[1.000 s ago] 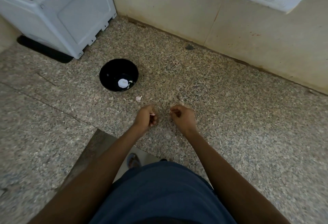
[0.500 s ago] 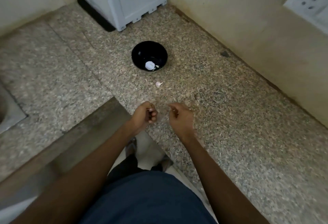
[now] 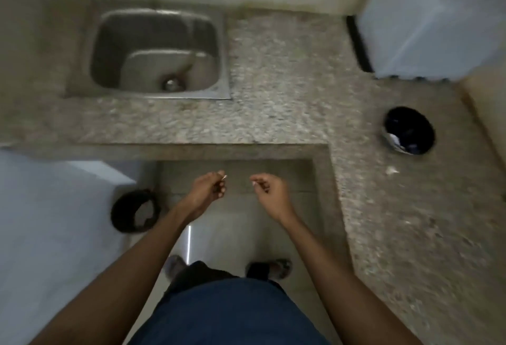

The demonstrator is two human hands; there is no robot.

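**Above the kitchen floor, 2 hands are carrying peel scraps**

At the centre of the frame, a person is standing in the angle of a speckled counter (image 3: 287,84). The left hand (image 3: 208,188) is pinching the left scrap (image 3: 224,177) between thumb and fingertip, and the right hand (image 3: 269,191) is pinching the right scrap (image 3: 253,183) the same way. Both scraps are hanging over the floor, off the counter top. They are looking like thin, pale peel, though they are too small to tell for sure.

The step in hand is probably disposal. A black bin (image 3: 116,213) is standing on the floor at the lower left of centre, near the left hand. Doing it well is meaning holding each pinch tight, since such light flakes are likely to drift. It is also meaning lowering each hand right over the bin's mouth and letting go 1 hand at a time.

Showing in the frame:
- 2 hands and 2 scraps
- 1 bin
- 1 steel sink (image 3: 224,71) at the upper left
- 1 black bowl (image 3: 419,120) at the right, holding pale pieces
- 1 loose clove (image 3: 392,171) lying on the counter just below the bowl
- 1 white appliance (image 3: 438,16) at the upper right
- 2 feet at the bottom
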